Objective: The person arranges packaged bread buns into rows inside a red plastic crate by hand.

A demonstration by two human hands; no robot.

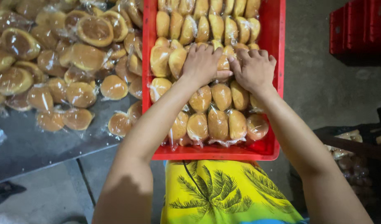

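Note:
A red plastic crate (273,29) rests in front of me, packed with rows of golden buns in clear wrappers (218,124). My left hand (203,63) lies palm down on the buns in the crate's middle row, fingers curled over them. Right beside it, my right hand (254,69) presses on the neighbouring buns, its fingers bent into the row. The two hands almost touch. Buns under the palms are hidden.
A big loose heap of wrapped buns (74,54) lies on a grey metal table (33,145) at the left. Red crates (358,27) are stacked at the upper right. A dark container with goods (352,157) sits at the right. Concrete floor below.

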